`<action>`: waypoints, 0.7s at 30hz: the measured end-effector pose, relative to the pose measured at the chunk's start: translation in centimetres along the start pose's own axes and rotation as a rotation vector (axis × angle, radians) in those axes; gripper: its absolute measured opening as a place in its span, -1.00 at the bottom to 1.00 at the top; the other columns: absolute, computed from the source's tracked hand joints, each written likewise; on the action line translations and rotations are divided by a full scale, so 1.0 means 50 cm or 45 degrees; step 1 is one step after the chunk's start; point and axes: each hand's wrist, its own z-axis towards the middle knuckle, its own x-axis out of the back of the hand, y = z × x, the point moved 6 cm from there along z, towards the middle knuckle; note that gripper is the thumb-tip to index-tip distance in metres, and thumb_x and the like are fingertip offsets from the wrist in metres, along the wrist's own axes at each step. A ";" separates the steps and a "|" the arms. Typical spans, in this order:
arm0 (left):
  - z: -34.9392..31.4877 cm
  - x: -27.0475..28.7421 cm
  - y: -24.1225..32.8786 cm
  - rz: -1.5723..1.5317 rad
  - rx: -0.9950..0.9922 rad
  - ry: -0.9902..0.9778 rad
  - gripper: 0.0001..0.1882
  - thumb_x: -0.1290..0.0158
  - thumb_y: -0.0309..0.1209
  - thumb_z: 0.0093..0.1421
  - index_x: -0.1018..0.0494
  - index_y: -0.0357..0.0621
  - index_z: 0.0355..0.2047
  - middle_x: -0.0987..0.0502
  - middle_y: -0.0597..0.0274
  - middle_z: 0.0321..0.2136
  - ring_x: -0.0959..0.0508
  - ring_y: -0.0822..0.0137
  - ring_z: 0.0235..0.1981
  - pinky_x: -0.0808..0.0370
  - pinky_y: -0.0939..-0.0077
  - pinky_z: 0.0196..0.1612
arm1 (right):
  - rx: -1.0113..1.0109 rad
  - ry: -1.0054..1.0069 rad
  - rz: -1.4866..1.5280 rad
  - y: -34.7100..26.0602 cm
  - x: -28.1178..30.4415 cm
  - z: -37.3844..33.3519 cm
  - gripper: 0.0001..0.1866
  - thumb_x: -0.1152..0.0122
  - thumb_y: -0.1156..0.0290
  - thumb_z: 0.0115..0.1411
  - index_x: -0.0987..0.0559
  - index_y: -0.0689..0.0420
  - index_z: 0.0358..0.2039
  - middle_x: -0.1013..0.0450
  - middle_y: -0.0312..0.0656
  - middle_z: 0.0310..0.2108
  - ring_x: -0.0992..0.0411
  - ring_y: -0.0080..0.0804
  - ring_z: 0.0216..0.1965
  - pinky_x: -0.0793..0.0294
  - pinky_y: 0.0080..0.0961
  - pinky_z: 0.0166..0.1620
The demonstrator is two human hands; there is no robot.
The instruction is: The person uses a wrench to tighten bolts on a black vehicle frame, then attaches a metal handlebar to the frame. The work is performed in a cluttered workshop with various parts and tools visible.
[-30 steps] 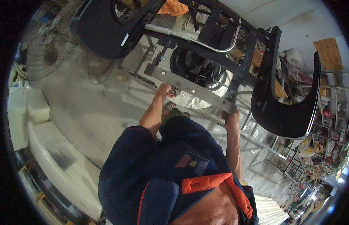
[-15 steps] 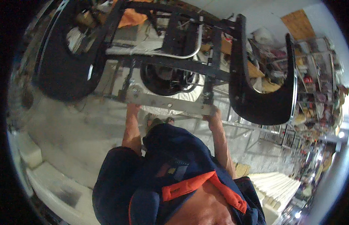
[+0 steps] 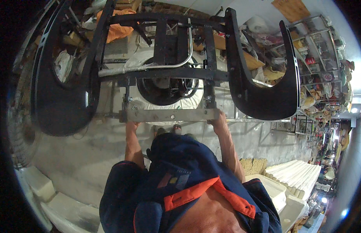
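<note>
A large black chair-like frame stretches across the upper middle, with crossbars and a bent silver metal tube. A broad black U-shaped side panel stands at each end, the left panel and the right panel. Along the near side runs a flat grey rail. My left hand is closed at the rail's left end, its fingers mostly hidden under it. At the right end my right hand grips the same rail from below. Beneath the frame shows a round black base on white sheeting.
Metal shelves crowded with goods line the right side. Cream foam blocks lie at lower left, and pale stacked strips at lower right. An orange cloth is at the back. The grey floor stretches around my feet.
The frame has gone from a slant to nearly level in view, its right side shifting left and the rail's left end coming lower. Both hands have stayed on the rail.
</note>
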 end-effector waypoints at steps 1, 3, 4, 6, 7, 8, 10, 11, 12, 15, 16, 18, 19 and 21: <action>0.005 -0.002 0.001 -0.005 -0.001 0.009 -0.55 -0.06 0.01 0.25 -0.43 0.05 0.02 -0.57 0.24 -0.11 -0.54 0.16 -0.09 -0.54 0.06 -0.21 | -0.054 0.028 0.056 0.005 0.003 0.000 -0.81 -0.20 0.64 0.05 -0.55 0.31 -0.26 -0.50 -0.23 -0.44 -0.45 -0.53 -0.46 -0.44 -0.51 -0.45; 0.008 0.005 0.012 -0.010 -0.020 0.041 -0.53 -0.07 0.03 0.24 -0.43 0.05 0.03 -0.56 0.23 -0.11 -0.54 0.15 -0.08 -0.54 0.04 -0.19 | -0.029 0.019 0.024 0.000 -0.004 -0.001 -0.77 -0.22 0.66 0.01 -0.55 0.30 -0.26 -0.51 -0.23 -0.42 -0.46 -0.52 -0.45 -0.46 -0.51 -0.43; 0.015 0.004 0.018 -0.011 -0.038 0.061 -0.53 -0.07 0.03 0.24 -0.43 0.05 0.03 -0.56 0.23 -0.11 -0.54 0.15 -0.08 -0.54 0.04 -0.19 | -0.016 0.015 0.010 -0.001 -0.007 -0.002 -0.76 -0.24 0.67 -0.02 -0.55 0.30 -0.26 -0.52 -0.23 -0.41 -0.47 -0.52 -0.44 -0.47 -0.50 -0.42; 0.028 -0.015 0.018 -0.028 -0.056 0.097 -0.51 -0.08 0.04 0.23 -0.43 0.05 0.03 -0.56 0.22 -0.11 -0.54 0.14 -0.07 -0.54 0.02 -0.18 | 0.085 0.009 -0.036 0.010 0.008 0.008 -0.72 -0.26 0.67 -0.05 -0.56 0.30 -0.25 -0.54 -0.22 -0.39 -0.48 -0.50 -0.42 -0.49 -0.50 -0.41; 0.034 -0.030 0.009 -0.034 -0.061 0.126 -0.51 -0.09 0.05 0.22 -0.43 0.05 0.03 -0.56 0.22 -0.11 -0.54 0.14 -0.07 -0.53 0.01 -0.17 | 0.092 0.015 -0.028 0.019 0.021 0.012 -0.71 -0.26 0.68 -0.07 -0.56 0.30 -0.25 -0.54 -0.21 -0.39 -0.49 -0.49 -0.42 -0.49 -0.51 -0.40; 0.037 -0.041 0.002 -0.050 -0.073 0.166 -0.50 -0.09 0.06 0.22 -0.42 0.05 0.03 -0.56 0.22 -0.11 -0.54 0.13 -0.07 -0.53 0.01 -0.16 | 0.096 0.013 -0.020 0.023 0.024 0.016 -0.70 -0.27 0.68 -0.08 -0.56 0.30 -0.25 -0.55 -0.20 -0.38 -0.50 -0.47 -0.41 -0.50 -0.51 -0.39; 0.033 -0.055 -0.023 -0.083 -0.050 0.245 -0.49 -0.10 0.07 0.21 -0.42 0.05 0.04 -0.55 0.21 -0.10 -0.53 0.13 -0.06 -0.53 -0.01 -0.15 | 0.015 0.028 0.056 0.020 0.014 0.013 -0.69 -0.28 0.69 -0.10 -0.57 0.31 -0.26 -0.55 -0.18 -0.38 -0.51 -0.45 -0.41 -0.52 -0.51 -0.38; 0.031 -0.062 -0.041 -0.104 -0.027 0.284 -0.48 -0.11 0.08 0.20 -0.42 0.05 0.04 -0.55 0.21 -0.10 -0.53 0.12 -0.06 -0.53 -0.01 -0.15 | 0.034 0.029 -0.009 0.015 0.013 0.010 -0.70 -0.28 0.69 -0.10 -0.57 0.31 -0.27 -0.55 -0.19 -0.39 -0.51 -0.45 -0.40 -0.52 -0.50 -0.37; 0.026 -0.065 -0.057 -0.120 0.007 0.312 -0.47 -0.11 0.08 0.20 -0.42 0.05 0.04 -0.55 0.20 -0.10 -0.53 0.12 -0.06 -0.53 -0.02 -0.14 | 0.053 0.029 -0.075 0.010 0.010 0.007 -0.72 -0.27 0.68 -0.09 -0.57 0.30 -0.28 -0.54 -0.19 -0.40 -0.51 -0.45 -0.40 -0.53 -0.50 -0.37; 0.004 -0.059 -0.090 -0.144 0.109 0.363 -0.45 -0.13 0.10 0.19 -0.42 0.05 0.04 -0.55 0.19 -0.10 -0.53 0.11 -0.05 -0.53 -0.04 -0.12 | 0.137 0.169 -0.005 -0.002 0.006 -0.008 -0.82 -0.28 0.60 0.01 -0.57 0.27 -0.32 -0.50 -0.24 -0.44 -0.47 -0.49 -0.42 -0.48 -0.52 -0.40; -0.004 -0.054 -0.095 -0.150 0.134 0.358 -0.44 -0.13 0.11 0.18 -0.42 0.06 0.04 -0.55 0.19 -0.10 -0.53 0.11 -0.05 -0.53 -0.05 -0.12 | 0.196 0.300 -0.013 -0.008 0.014 -0.019 -0.86 -0.28 0.56 0.06 -0.57 0.26 -0.33 -0.48 -0.26 -0.45 -0.44 -0.51 -0.42 -0.45 -0.53 -0.41; -0.018 -0.048 -0.099 -0.171 0.171 0.287 -0.43 -0.14 0.12 0.17 -0.41 0.06 0.05 -0.54 0.18 -0.10 -0.52 0.10 -0.04 -0.53 -0.06 -0.10 | 0.336 0.636 -0.122 -0.016 0.052 -0.056 -0.89 -0.28 0.48 0.15 -0.56 0.24 -0.35 -0.43 -0.31 -0.48 -0.38 -0.57 -0.44 -0.38 -0.57 -0.45; -0.024 -0.047 -0.090 -0.205 0.177 0.185 -0.48 -0.13 0.07 0.19 -0.42 0.09 0.04 -0.53 0.23 -0.07 -0.52 0.12 -0.04 -0.52 -0.04 -0.11 | 0.423 0.826 -0.219 -0.019 0.070 -0.076 -0.87 -0.28 0.44 0.19 -0.56 0.23 -0.36 -0.41 -0.33 -0.48 -0.34 -0.60 -0.45 -0.34 -0.58 -0.46; -0.041 -0.044 -0.073 -0.286 0.174 -0.012 -0.59 -0.10 -0.02 0.24 -0.42 0.16 0.03 -0.50 0.32 -0.01 -0.51 0.14 -0.05 -0.50 -0.01 -0.11 | 0.557 0.859 -0.335 -0.106 0.026 -0.149 -0.76 -0.21 0.34 0.29 -0.54 0.31 -0.26 -0.47 -0.22 -0.40 -0.38 -0.51 -0.31 -0.39 -0.47 -0.16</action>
